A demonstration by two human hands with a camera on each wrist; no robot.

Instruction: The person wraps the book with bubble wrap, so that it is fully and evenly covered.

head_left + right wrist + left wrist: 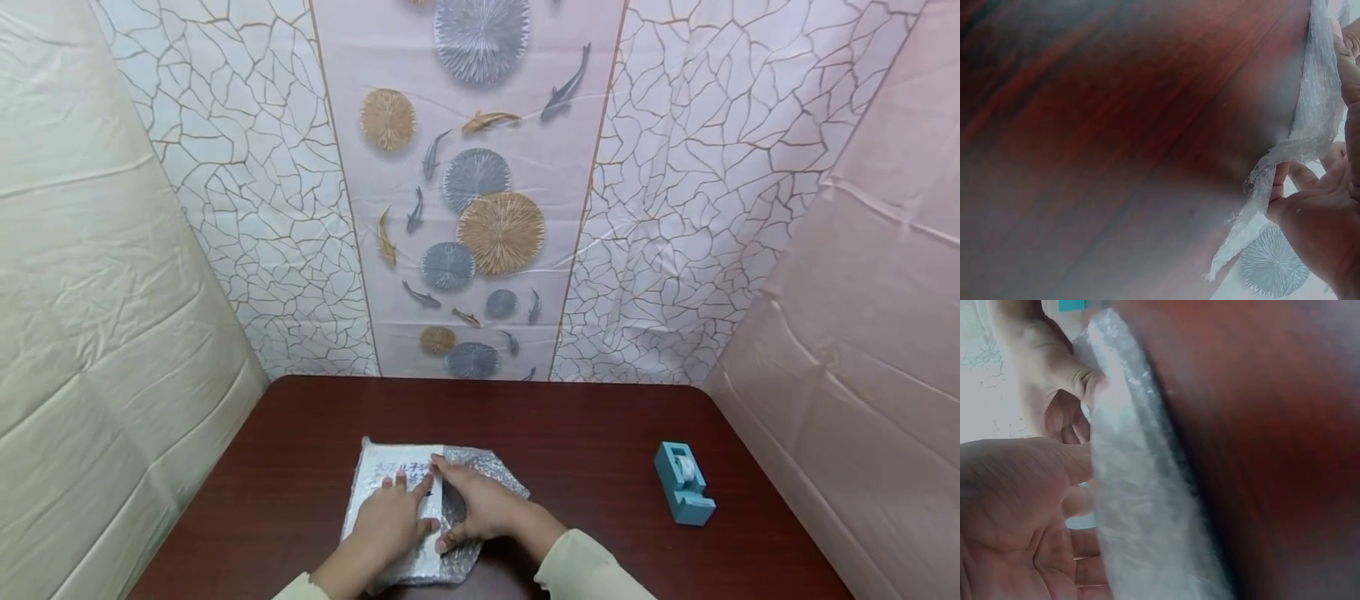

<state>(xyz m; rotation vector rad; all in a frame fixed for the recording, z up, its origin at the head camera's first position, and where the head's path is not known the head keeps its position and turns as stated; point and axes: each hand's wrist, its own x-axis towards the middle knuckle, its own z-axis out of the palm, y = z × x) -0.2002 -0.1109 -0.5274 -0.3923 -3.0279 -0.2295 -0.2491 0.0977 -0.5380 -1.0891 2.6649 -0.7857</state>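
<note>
Grips spread, left hand (386, 518) over the white packet (373, 485), right hand (487, 504) at its edge, seemingly keep bubble wrap (489, 461) flat.

Your table (585, 475) has the bubble wrap (491, 465) on it, near the front and a bit left of the middle. The flat item (378, 483) is in the wrap, and some wrap sticks out past its right side. Your left hand (386, 518) is on the item. Your right hand (486, 504) is just right of your left one, on the wrap. Well off to your right sits the tape dispenser (684, 492), with a tape roll (684, 468) in it. The back cloth (675, 275) hangs behind the table.
</note>
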